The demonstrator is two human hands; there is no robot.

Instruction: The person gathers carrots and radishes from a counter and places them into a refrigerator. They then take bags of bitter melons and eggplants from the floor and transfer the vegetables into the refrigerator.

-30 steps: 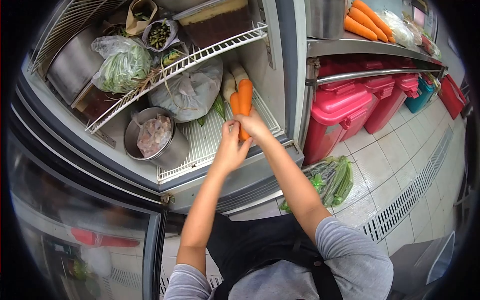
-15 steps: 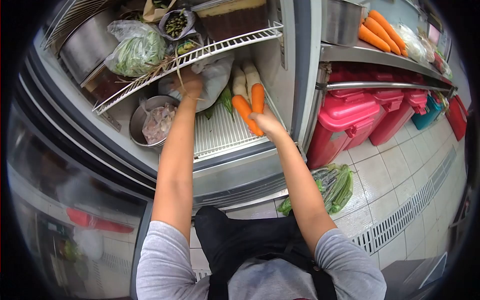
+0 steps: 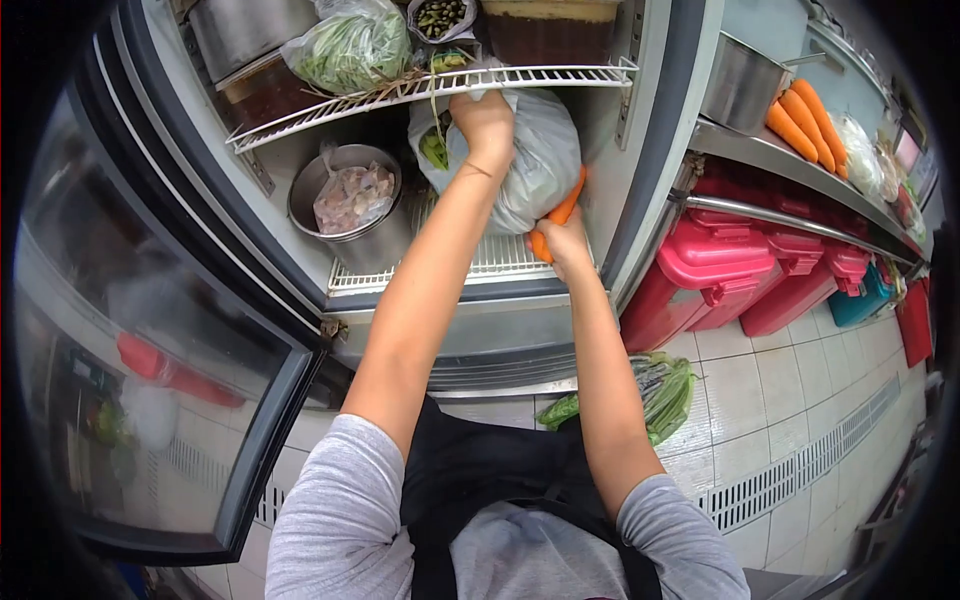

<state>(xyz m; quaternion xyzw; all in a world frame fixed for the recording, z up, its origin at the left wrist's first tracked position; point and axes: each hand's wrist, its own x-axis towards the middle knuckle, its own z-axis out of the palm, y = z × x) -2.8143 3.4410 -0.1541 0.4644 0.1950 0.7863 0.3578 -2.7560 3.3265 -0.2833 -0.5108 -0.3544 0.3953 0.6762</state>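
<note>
On the fridge's lower rack stands a full white plastic bag, with green vegetables showing at its left. My left hand is closed on the top of this bag, just under the upper wire shelf. Orange carrots are gripped in my right hand, low at the bag's right side; the bag partly covers them. A metal pot holding a clear bag of pale pieces is left of my left forearm.
The upper shelf carries bagged greens and containers. An open glass door is at the left. Red bins stand under a steel counter with more carrots. Bagged greens lie on the floor.
The white bag has shifted right and forward over the rack, with my left hand on it. The pale long vegetables and part of the carrots are now hidden. The view has turned.
</note>
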